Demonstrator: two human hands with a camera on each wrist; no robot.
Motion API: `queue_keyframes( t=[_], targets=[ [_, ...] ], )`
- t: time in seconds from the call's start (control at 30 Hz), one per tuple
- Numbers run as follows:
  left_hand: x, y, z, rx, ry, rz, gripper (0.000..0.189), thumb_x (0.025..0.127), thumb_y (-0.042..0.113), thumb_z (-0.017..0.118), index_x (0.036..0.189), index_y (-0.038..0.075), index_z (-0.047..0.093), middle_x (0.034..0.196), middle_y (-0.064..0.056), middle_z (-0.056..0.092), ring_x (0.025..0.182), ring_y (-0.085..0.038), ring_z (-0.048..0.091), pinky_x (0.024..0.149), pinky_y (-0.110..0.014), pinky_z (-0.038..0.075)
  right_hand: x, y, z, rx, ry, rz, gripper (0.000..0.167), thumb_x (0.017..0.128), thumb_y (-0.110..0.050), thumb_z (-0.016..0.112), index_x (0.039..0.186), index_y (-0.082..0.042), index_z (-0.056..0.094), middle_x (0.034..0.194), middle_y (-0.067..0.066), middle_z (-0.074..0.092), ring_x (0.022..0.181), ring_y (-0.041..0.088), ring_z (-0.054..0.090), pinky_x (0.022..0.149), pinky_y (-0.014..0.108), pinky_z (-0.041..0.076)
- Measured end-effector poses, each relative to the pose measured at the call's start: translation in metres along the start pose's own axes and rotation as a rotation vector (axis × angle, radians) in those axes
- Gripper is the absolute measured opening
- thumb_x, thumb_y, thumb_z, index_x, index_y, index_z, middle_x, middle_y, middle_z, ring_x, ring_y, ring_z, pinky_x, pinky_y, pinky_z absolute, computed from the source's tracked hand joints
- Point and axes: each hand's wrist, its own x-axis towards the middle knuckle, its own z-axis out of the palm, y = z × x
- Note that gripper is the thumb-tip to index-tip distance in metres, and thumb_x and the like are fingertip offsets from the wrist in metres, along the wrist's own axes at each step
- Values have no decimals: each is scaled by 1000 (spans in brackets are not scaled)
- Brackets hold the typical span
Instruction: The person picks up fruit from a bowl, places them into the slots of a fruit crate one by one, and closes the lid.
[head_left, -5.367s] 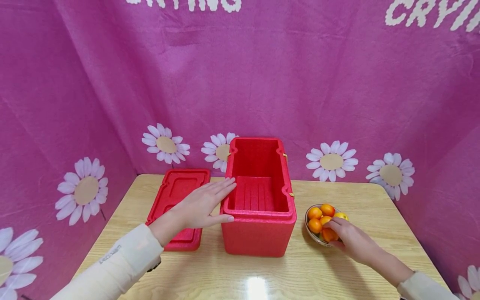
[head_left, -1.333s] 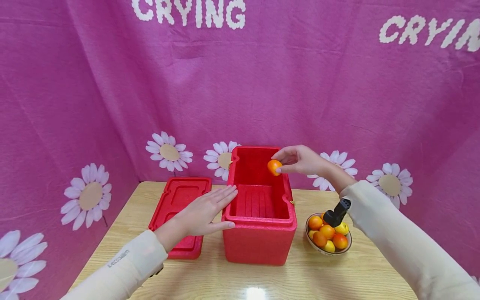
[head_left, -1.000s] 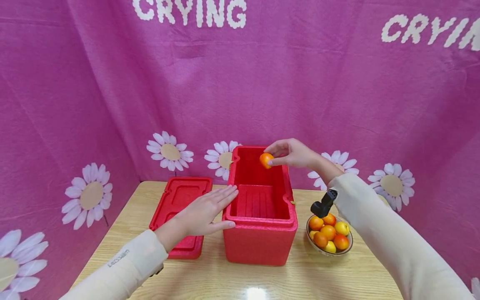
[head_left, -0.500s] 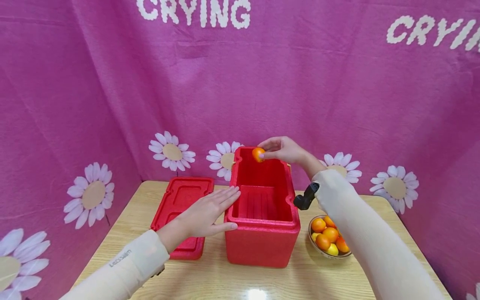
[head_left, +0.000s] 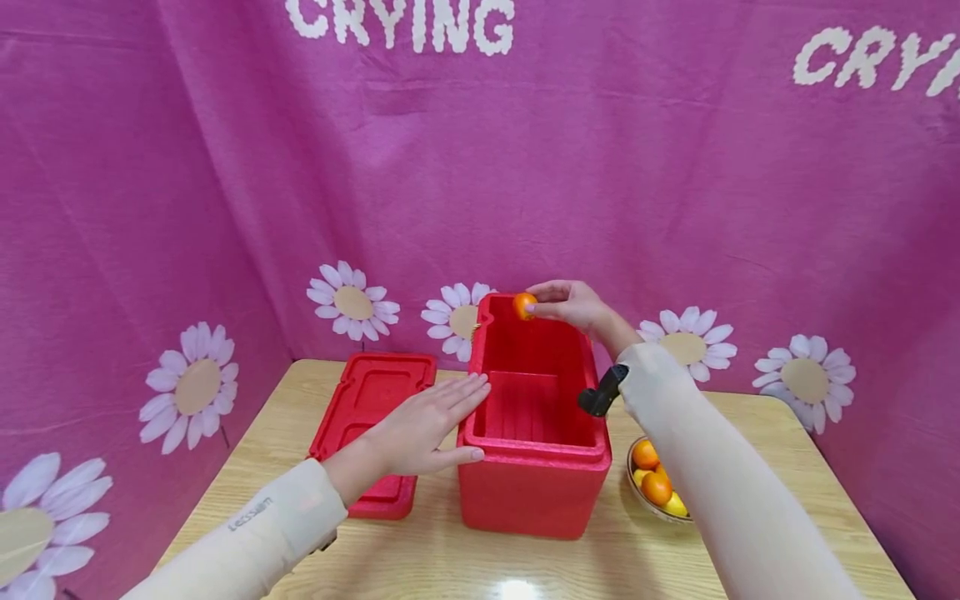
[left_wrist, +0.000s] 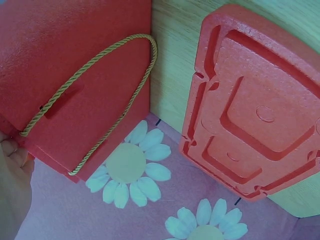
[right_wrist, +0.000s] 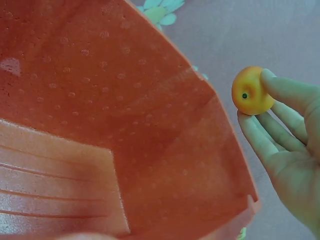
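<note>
Orange fruit (head_left: 523, 306) is off the bench, in the right grip (head_left: 566, 302), at the far end of the red box (head_left: 532, 500). Right grip pinches it, thumb on one side, fingertips on the other; right wrist view shows a gap between fruit and box rim, with cloth behind. Exact height over the rim: can't tell.

Left grip (head_left: 427, 425) holds nothing: fingers straight, close together, resting on the box's left rim, thumb tip at the near left corner.

Box stands upright, uncovered, grooved floor visible. Gold rope (left_wrist: 92, 62) loops along its left side, seen in left wrist view. Red lid (head_left: 378, 387) lies flat left of the box, recessed face up, partly under the left arm in head view.

Bowl (head_left: 648, 509) sits right of the box, near side, partly hidden by the right sleeve (head_left: 712, 450). Orange and yellow fruits (head_left: 656, 489) inside; count can't be told.

Black device (head_left: 603, 392) on the right wrist. Left sleeve (head_left: 270, 525) pale like the right, dark lettering on it.

All on a light wood bench (head_left: 427, 558). Purple cloth (head_left: 600, 167) hangs behind and at both sides: white daisies (head_left: 197, 387) low, white "CRYING" letters (head_left: 401, 23) high.
</note>
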Motion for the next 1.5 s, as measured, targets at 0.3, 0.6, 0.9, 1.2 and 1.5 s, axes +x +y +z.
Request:
queue_keyframes(
  t=[0.3,0.6,0.9,1.2,1.5],
  targets=[
    [1,2,1,9,-4,-4,83,90,58,53,154,16,23,162,-1,23,150,-19,22,120,-41,30,4,9,5,9,8,0,41,91,-14,65,129,0,58,127,24,62,101,25,68,101,37,52],
    [3,6,2,24,10,29,82,90,57,53,153,14,24,161,-4,26,150,-21,24,119,-41,31,8,23,17,-224,60,5,41,88,-11,68,125,3,59,125,24,63,110,35,62,100,41,52],
    [5,6,3,36,32,59,81,90,55,54,153,11,26,160,-6,28,149,-23,27,118,-41,32,6,23,23,-555,42,-92,36,84,-5,67,118,9,62,118,26,66,109,36,63,99,42,52],
    [4,5,1,31,3,33,82,90,56,54,153,12,25,161,-6,26,149,-22,25,119,-41,31,4,7,20,-570,96,-42,43,87,-7,66,128,3,58,127,24,62,118,36,59,98,42,53],
    [1,0,2,20,-27,-20,83,90,59,51,154,16,21,163,-2,21,151,-19,21,120,-40,29,-11,-16,5,-580,50,-112,39,85,-7,68,122,4,61,124,23,64,114,36,63,97,43,53]
  ],
)
